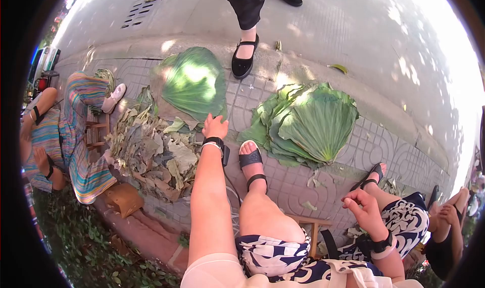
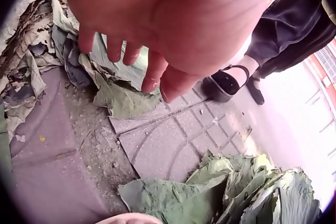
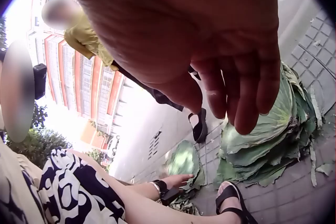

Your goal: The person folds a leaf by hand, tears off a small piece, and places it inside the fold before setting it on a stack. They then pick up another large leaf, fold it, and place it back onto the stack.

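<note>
My left hand (image 1: 215, 127) reaches to the lower tip of a large green lotus leaf (image 1: 194, 83), which lies on the left beside a heap of dry leaves. In the left wrist view its fingers (image 2: 131, 53) extend loosely over the leaf edge, with thumb and forefinger close together and nothing visibly gripped. My right hand (image 1: 365, 212) hangs in the air above my right knee, fingers loosely bent and holding nothing. In front of me lies a thick stack of green lotus leaves (image 1: 323, 123), fanned out on the paving.
Dry, brownish leaves (image 1: 156, 151) are heaped at the left. A person in striped clothes (image 1: 83, 121) sits beyond them. Someone in black shoes (image 1: 244, 60) stands ahead by the kerb. My sandalled foot (image 1: 251, 159) is between the two leaf piles. Another person (image 1: 449, 217) sits at right.
</note>
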`<state>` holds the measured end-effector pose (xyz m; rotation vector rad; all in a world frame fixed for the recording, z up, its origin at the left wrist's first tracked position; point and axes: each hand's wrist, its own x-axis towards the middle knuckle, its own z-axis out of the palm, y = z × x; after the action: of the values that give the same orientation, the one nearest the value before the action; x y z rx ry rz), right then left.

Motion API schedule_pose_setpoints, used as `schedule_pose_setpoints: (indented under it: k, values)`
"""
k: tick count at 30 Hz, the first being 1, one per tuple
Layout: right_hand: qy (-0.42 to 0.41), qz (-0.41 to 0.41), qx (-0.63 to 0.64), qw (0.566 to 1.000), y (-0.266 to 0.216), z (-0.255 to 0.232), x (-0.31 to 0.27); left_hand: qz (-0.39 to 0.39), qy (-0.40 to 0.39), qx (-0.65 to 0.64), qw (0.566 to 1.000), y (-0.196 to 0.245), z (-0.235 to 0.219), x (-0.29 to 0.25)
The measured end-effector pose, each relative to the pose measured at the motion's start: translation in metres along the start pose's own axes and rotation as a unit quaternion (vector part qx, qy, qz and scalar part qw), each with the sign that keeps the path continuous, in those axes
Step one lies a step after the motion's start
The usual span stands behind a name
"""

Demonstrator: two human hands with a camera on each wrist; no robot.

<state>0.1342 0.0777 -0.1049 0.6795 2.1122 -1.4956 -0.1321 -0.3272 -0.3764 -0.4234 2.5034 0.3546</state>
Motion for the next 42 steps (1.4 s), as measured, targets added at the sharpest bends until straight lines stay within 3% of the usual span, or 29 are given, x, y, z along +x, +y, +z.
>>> schedule_pose_setpoints:
  k: [7, 11, 17, 18, 21, 22, 25, 28, 32, 36, 42]
  values:
    - [-0.012, -0.004, -0.014, 1.000, -0.012, 0.006, 0.004, -0.020, -0.041, 0.082, 0.996, 0.003, 0.007, 0.021]
    - [-0.026, -0.024, -0.036, 0.999, -0.014, 0.008, 0.004, -0.012, -0.013, 0.069, 0.997, 0.004, 0.000, 0.016]
    - [-0.024, -0.062, -0.069, 0.995, -0.016, 0.006, -0.005, -0.012, 0.104, -0.079, 0.991, -0.010, -0.038, 0.004]
    - [-0.023, -0.064, -0.066, 0.995, -0.016, 0.006, -0.006, 0.004, 0.143, -0.121, 0.982, -0.020, -0.043, 0.008]
    - [-0.013, -0.083, -0.076, 0.994, -0.024, 0.005, -0.011, 0.010, 0.167, -0.228, 0.959, -0.040, -0.075, 0.011]
    - [-0.009, -0.090, -0.082, 0.992, -0.028, 0.004, -0.013, 0.033, 0.195, -0.306, 0.931, -0.044, -0.083, 0.008]
    - [0.002, -0.144, -0.079, 0.986, -0.038, 0.001, -0.018, 0.039, 0.132, -0.466, 0.874, -0.018, -0.147, -0.048]
    - [0.017, -0.199, -0.079, 0.977, -0.041, -0.006, -0.021, 0.096, 0.078, -0.517, 0.847, -0.011, -0.185, -0.067]
    - [0.034, -0.218, -0.077, 0.972, -0.055, -0.018, -0.030, 0.127, 0.003, -0.557, 0.821, 0.042, -0.243, -0.146]
    - [0.053, -0.249, -0.028, 0.967, -0.053, -0.035, -0.040, 0.261, -0.096, -0.565, 0.777, 0.093, -0.270, -0.198]
    - [0.100, -0.291, 0.041, 0.951, -0.077, -0.060, -0.047, 0.290, -0.212, -0.586, 0.727, 0.177, -0.272, -0.290]
